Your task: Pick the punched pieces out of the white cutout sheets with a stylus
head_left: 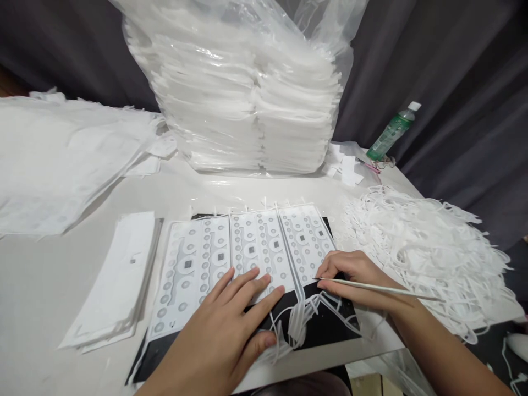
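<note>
Three white die-cut sheets with rows of round and curved cut shapes lie side by side on a black mat near the table's front edge. My left hand lies flat with fingers spread on the lower part of the middle sheet. My right hand is pinched on a thin white stick, whose tip touches the lower edge of the right sheet. Loose white waste strips curl on the mat between my hands.
A tall clear bag of stacked white sheets stands at the back. More white sheets spread at the left, a small stack beside the mat, a heap of white strips at the right, a green bottle behind it.
</note>
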A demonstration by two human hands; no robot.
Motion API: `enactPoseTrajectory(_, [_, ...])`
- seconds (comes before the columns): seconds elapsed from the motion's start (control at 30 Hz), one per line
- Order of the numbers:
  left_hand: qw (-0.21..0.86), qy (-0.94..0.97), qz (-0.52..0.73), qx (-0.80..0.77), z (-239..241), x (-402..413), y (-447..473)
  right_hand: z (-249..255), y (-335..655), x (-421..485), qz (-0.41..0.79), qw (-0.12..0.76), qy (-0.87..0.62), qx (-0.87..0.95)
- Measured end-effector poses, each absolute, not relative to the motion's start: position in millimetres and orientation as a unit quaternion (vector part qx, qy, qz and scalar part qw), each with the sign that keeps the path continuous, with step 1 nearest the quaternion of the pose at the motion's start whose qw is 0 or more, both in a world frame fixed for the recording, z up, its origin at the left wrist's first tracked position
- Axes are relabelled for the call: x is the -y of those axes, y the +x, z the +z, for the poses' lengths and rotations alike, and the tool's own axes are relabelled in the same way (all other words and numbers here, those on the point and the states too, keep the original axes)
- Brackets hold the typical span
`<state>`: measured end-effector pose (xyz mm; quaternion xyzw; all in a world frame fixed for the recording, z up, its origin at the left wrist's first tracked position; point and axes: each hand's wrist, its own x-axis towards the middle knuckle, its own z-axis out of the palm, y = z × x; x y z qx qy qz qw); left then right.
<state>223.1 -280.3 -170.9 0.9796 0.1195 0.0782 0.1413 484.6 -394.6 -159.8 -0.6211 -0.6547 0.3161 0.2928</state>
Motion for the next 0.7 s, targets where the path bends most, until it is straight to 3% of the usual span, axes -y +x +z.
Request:
enactPoseTrajectory(0.13, [0.129, 0.981, 0.075, -0.119, -173, 281, 222, -159, 475, 399, 0.251, 0.274, -0.628, 0.683])
enactPoseTrajectory(0.37, [0.113, 0.986, 0.058, -0.106, -175, 279, 221, -192, 443, 419, -0.027, 0.238, -0.650, 0.721])
enactPoseTrajectory(0.57, [0.111, 0.987, 0.053, -0.103, -176, 276, 218, -188, 450, 425, -0.060, 0.313, -0.672, 0.668])
enactPoseTrajectory(0.7, [0.113, 0.988, 0.042, -0.099, -176, 271, 216, -173, 470, 429, 0.036, 0.338, -0.668, 0.662])
